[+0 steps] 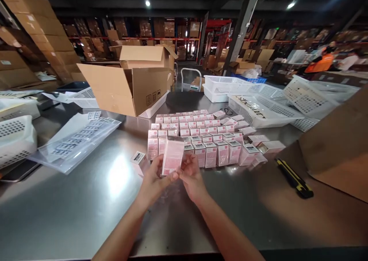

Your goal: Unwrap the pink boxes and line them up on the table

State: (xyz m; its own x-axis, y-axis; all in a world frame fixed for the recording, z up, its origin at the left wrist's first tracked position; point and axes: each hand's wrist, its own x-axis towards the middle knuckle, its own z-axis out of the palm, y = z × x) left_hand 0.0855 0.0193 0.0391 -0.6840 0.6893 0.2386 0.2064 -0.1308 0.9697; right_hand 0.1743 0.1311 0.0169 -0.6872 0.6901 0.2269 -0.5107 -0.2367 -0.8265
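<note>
Both hands meet over the near middle of the steel table (86,199). My left hand (153,180) is closed on a small pink box (172,155), held upright, with the thumb at its lower edge. My right hand (191,176) touches the same box from the right, fingers curled at its lower corner. Just beyond the hands stand several rows of like pink boxes (201,132), upright with barcode labels on top. One more pink box (139,159) lies on its side to the left of my left hand.
A clear bag of label sheets (76,142) lies at left. An open cardboard carton (126,86) sits in a white tray behind. White plastic baskets (258,109) stand at right and far left. A yellow-black utility knife (294,178) lies beside a cardboard flap (336,146). A person in orange stands far right.
</note>
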